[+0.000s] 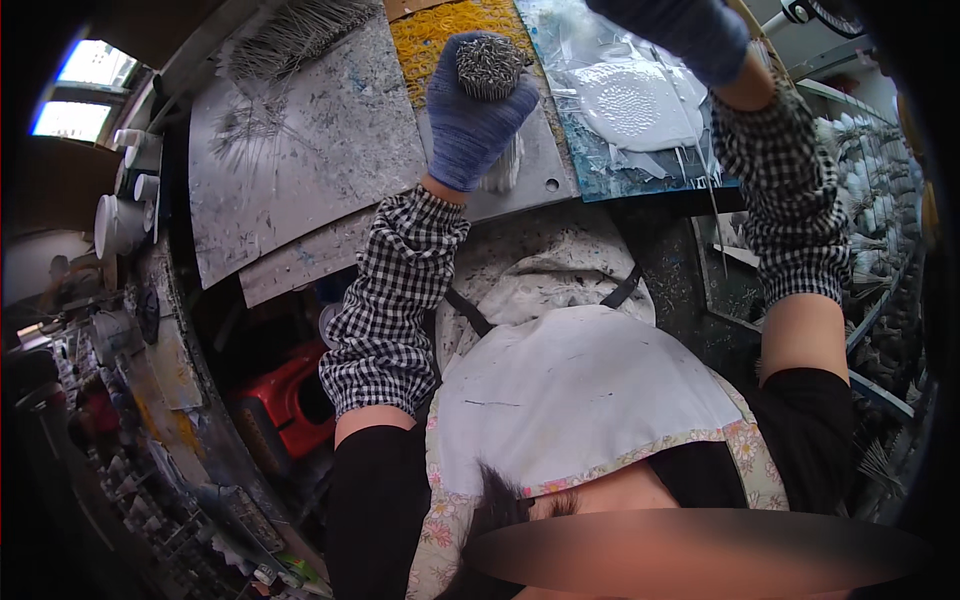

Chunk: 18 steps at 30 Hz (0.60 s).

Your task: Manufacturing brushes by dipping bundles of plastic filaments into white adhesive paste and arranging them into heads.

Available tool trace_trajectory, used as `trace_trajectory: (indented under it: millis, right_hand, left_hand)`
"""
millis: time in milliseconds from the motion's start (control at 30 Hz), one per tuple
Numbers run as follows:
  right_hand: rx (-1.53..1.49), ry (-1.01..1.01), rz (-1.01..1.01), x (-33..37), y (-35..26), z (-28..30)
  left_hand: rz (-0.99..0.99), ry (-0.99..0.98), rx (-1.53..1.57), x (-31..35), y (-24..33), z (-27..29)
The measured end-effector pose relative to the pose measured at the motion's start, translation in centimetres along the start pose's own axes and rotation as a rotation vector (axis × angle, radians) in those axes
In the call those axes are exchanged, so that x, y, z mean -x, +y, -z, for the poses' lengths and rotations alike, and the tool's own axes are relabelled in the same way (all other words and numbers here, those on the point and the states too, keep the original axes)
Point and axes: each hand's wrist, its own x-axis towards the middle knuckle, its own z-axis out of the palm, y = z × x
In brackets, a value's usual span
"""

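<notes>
My left hand [470, 135], in a blue knit glove, is closed around a bundle of thin metal rods [490, 68], whose packed ends face up. The lower ends of a pale bundle [503, 168] show just below this hand. To the right, a glossy pool of white paste [640, 105] with a patch of small dots lies on a blue board [590, 178]. My right hand [690, 35], gloved too, is at the top edge beyond the paste. Its fingers run out of the picture, so their hold is hidden.
Loose thin rods [290, 45] are heaped on a speckled grey board [330, 160] at the left. A yellow textured mat [425, 35] lies behind my left hand. Racks of white-tipped bundles [870, 190] stand at the right; a red plastic container [290, 400] is below the table at left.
</notes>
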Motion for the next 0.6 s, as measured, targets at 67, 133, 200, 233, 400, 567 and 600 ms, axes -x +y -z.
trace_trajectory:
  millis: [67,133,200,233,400,567,600]
  right_hand:
    - [-0.086,0.198,0.203,-3.2,-2.1,-1.3]
    - [-0.091,-0.026,0.19,-0.8,-3.2,-8.0]
    - [0.072,-0.909,-0.38,-1.3,-7.5,-9.2]
    - [-0.024,-0.644,-0.08,-0.8,-7.7,-11.5]
    - [-0.273,-0.709,0.279,-5.4,-5.6,-14.5]
    - [-0.302,-0.667,0.139,-6.4,-4.2,-15.5]
    - [-0.298,-0.65,0.121,-6.6,-3.5,-15.6]
  left_hand:
    - [-0.085,0.01,-0.041,0.3,0.0,-0.1]
    - [-0.031,-0.095,-0.055,0.8,1.4,-1.2]
    - [0.043,-0.093,0.086,5.0,-4.2,0.7]
    - [0.738,-0.261,0.585,9.3,-13.6,3.6]
    - [0.154,-0.359,-0.158,2.3,0.0,8.0]
    - [-0.039,-0.092,-0.344,0.5,-5.9,9.3]
    - [-0.054,-0.046,-0.315,0.3,-8.0,9.3]
